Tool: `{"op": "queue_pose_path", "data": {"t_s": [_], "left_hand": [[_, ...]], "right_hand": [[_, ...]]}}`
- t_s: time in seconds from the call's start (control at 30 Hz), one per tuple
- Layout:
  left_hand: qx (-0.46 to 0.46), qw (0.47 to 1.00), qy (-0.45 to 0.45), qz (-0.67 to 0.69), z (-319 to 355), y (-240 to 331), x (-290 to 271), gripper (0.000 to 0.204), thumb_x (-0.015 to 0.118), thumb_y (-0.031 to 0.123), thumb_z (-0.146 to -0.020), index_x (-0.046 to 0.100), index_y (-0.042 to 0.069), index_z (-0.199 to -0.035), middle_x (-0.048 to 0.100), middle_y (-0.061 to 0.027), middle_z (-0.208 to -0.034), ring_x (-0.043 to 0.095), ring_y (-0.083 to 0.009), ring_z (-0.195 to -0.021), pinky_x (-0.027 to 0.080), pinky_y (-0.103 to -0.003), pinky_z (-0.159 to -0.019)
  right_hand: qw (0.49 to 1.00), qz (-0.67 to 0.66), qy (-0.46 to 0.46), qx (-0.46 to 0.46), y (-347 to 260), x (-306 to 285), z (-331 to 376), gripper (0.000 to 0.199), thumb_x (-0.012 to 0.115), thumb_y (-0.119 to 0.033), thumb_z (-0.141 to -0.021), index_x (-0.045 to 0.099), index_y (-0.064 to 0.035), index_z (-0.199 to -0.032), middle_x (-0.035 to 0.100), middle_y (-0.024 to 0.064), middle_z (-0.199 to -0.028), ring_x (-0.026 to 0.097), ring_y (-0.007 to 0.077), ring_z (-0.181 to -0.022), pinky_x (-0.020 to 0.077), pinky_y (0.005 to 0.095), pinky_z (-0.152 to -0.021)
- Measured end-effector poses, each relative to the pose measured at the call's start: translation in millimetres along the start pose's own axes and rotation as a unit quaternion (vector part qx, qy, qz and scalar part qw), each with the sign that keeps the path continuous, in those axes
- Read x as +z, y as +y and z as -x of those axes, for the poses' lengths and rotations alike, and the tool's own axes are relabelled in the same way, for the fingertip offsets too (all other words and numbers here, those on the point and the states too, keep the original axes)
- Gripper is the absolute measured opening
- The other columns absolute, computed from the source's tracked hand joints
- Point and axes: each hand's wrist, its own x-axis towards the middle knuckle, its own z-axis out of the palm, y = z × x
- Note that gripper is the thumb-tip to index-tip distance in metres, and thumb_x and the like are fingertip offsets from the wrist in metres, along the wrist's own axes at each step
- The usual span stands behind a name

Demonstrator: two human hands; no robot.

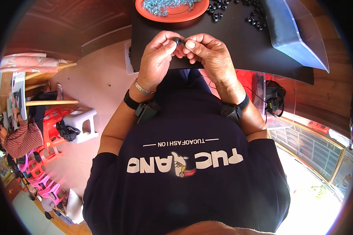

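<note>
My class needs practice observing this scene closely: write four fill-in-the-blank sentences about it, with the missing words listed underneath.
1. The left hand pinches a small dark part between its fingers and its ____.
2. Beyond the right hand, the tabletop is coloured ____.
3. Loose dark pieces lie to the ____ of the plate.
4. Of the two wrists, only the ____ one wears a silver bracelet.

Missing words: thumb; black; right; left.
</note>
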Motion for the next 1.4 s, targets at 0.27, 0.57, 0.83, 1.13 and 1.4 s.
{"op": "queue_pose_path", "data": {"t_s": [0.27, 0.57, 0.83, 1.13, 1.4], "left_hand": [[0.020, 0.999, 0.017, -0.040, 0.9, -0.1, 2.3, 0.022, 0.048, 0.014, -0.094, 0.054, -0.003, -0.107, 0.058, -0.0062, -0.094, 0.051, -0.0110, -0.082, 0.043, -0.026, -0.078], [0.040, 0.996, 0.034, -0.075, 2.6, -1.1, 4.6, 0.020, 0.049, 0.013, -0.094, 0.056, -0.002, -0.105, 0.058, -0.0055, -0.097, 0.053, -0.0117, -0.086, 0.043, -0.026, -0.080], [0.095, 0.987, 0.023, -0.128, -1.0, -4.2, 1.6, 0.023, 0.048, 0.013, -0.092, 0.060, -0.002, -0.105, 0.044, -0.0088, -0.127, 0.051, -0.0142, -0.101, 0.041, -0.029, -0.088], [0.090, 0.990, 0.018, -0.104, -2.8, -3.5, 3.4, 0.024, 0.048, 0.013, -0.091, 0.061, -0.001, -0.106, 0.042, -0.0088, -0.129, 0.048, -0.0137, -0.104, 0.039, -0.029, -0.089], [0.103, 0.986, 0.040, -0.124, -3.7, -4.9, 10.3, 0.025, 0.049, 0.011, -0.091, 0.061, -0.001, -0.109, 0.043, -0.0075, -0.128, 0.049, -0.0130, -0.103, 0.041, -0.027, -0.086]], "right_hand": [[1.000, 0.021, 0.014, 0.015, -0.9, 2.8, 0.0, 0.019, 0.065, -0.022, -0.088, 0.064, -0.0039, -0.093, 0.066, 0.0026, -0.081, 0.059, 0.0071, -0.071, 0.0456, 0.0202, -0.061], [0.999, 0.005, 0.009, 0.043, 1.2, 3.5, -1.4, 0.020, 0.064, -0.022, -0.088, 0.063, -0.0032, -0.094, 0.066, 0.0035, -0.081, 0.059, 0.0076, -0.069, 0.0461, 0.0205, -0.060], [0.993, -0.110, -0.033, 0.035, 7.6, 5.9, -3.8, 0.034, 0.063, -0.019, -0.089, 0.053, 0.0007, -0.115, 0.063, 0.0059, -0.092, 0.060, 0.0117, -0.077, 0.0490, 0.0236, -0.065], [0.982, -0.187, -0.030, -0.023, 12.7, 12.2, -7.2, 0.033, 0.062, -0.008, -0.088, 0.051, 0.0023, -0.117, 0.062, 0.0080, -0.090, 0.061, 0.0141, -0.079, 0.0506, 0.0247, -0.070], [0.979, -0.192, -0.023, -0.057, 14.0, 12.7, -7.8, 0.025, 0.060, -0.006, -0.089, 0.055, 0.0005, -0.113, 0.063, 0.0057, -0.089, 0.060, 0.0112, -0.078, 0.0502, 0.0237, -0.070]]}}
